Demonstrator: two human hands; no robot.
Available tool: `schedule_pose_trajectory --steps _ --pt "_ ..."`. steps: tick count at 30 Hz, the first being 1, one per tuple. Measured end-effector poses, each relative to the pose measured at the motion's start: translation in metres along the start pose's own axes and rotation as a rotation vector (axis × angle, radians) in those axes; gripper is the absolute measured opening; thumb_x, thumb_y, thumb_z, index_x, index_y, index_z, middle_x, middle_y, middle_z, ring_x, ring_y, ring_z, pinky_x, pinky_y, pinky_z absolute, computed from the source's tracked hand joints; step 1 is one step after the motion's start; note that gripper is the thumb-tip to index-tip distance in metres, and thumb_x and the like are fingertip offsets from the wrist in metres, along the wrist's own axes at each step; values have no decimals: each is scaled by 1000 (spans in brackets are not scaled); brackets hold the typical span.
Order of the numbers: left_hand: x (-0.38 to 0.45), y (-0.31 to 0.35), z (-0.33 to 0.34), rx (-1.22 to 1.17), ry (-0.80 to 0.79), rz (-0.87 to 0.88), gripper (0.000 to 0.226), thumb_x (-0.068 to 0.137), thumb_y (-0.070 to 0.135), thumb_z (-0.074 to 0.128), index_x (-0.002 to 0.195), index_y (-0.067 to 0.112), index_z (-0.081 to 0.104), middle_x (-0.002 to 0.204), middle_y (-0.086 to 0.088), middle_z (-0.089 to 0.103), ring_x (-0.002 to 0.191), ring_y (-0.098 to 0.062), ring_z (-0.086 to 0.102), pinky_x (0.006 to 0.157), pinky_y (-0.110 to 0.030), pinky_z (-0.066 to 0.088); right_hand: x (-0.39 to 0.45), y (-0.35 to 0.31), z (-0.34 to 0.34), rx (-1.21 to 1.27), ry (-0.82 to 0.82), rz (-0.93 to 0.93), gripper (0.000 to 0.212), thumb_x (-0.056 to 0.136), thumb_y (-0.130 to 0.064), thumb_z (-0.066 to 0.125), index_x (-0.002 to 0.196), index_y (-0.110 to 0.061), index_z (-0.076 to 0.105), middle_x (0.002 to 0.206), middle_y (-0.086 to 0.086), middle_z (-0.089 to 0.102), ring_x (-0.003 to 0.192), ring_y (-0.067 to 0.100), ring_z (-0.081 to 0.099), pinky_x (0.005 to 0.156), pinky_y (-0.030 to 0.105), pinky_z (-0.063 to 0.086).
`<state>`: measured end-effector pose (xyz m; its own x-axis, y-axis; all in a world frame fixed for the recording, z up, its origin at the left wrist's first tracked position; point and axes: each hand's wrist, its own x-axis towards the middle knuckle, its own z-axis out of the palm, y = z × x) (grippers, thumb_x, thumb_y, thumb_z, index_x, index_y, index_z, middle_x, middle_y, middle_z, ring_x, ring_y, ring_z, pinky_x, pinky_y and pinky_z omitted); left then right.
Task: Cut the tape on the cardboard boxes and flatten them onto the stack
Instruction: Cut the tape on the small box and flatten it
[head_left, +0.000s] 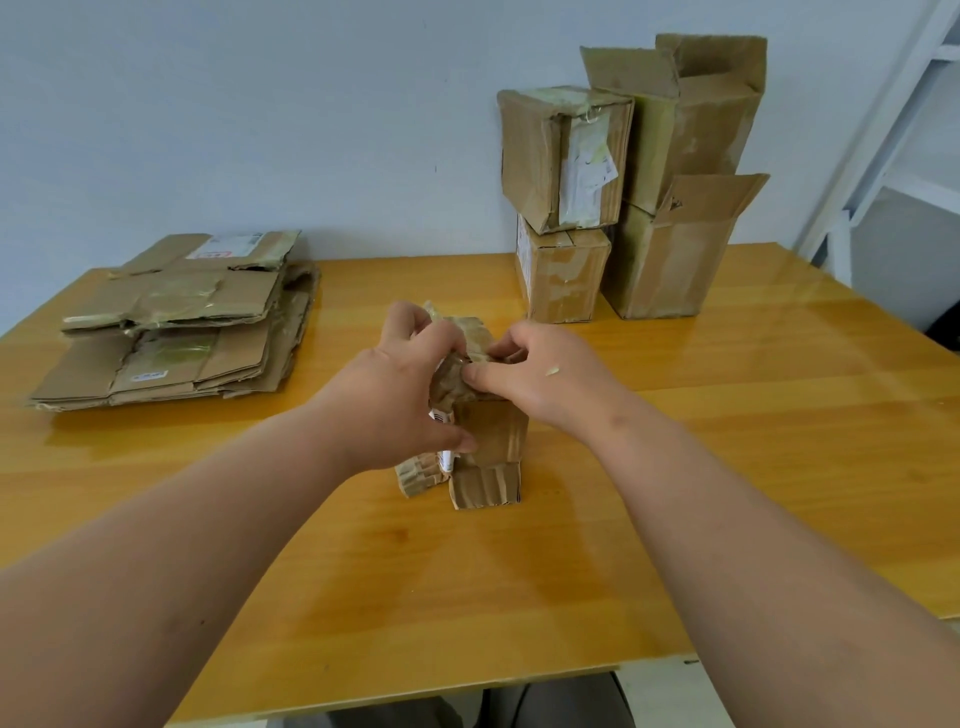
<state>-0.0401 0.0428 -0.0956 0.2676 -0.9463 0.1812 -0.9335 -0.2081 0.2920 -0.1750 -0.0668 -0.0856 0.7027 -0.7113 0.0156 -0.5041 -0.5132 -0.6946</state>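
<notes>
A small crumpled cardboard box (491, 441) stands upright in the middle of the wooden table (727, 467), its lower flaps splayed on the surface. My left hand (400, 395) grips its left side, thumb pressed on the front face. My right hand (540, 374) pinches the box's top flaps from the right, and a bit of tape sticks to the back of this hand. A stack of flattened boxes (176, 327) lies at the far left of the table. No cutting tool is in sight.
Several upright taped boxes (566, 156) are piled in two tiers at the back right against the wall, the rear ones (691, 124) with open flaps. A white shelf frame (893, 156) stands at the far right. A dark chair shows below the table's near edge.
</notes>
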Motion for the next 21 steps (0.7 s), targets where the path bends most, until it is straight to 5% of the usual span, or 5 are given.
schedule_pose_trajectory --steps 4,10,16,21 --pt "-3 0 -4 -111 118 -22 76 56 45 89 104 29 32 115 8 26 75 -4 56 67 -24 52 -1 8 -2 10 51 50 23 87 -39 65 103 -25 57 93 -10 58 91 15 59 80 37 53" --pt "-4 0 -2 -135 147 -26 74 60 41 88 106 29 31 115 8 25 76 -1 55 67 -22 54 -7 7 -4 -24 90 6 16 99 -29 41 106 -20 51 88 -1 59 78 14 55 60 32 44" --pt "-11 -12 4 -155 127 -83 70 61 44 87 105 26 34 123 8 28 77 -1 52 62 -15 46 -7 20 -3 396 141 174 26 93 -27 39 96 -18 62 94 13 68 86 28 68 74 46 60" --pt "-11 -12 -7 -128 182 -57 61 63 72 62 94 23 48 144 8 23 103 -10 49 83 -27 48 -5 26 -6 655 99 267 22 102 -10 42 98 -12 64 96 10 74 83 24 74 73 41 62"
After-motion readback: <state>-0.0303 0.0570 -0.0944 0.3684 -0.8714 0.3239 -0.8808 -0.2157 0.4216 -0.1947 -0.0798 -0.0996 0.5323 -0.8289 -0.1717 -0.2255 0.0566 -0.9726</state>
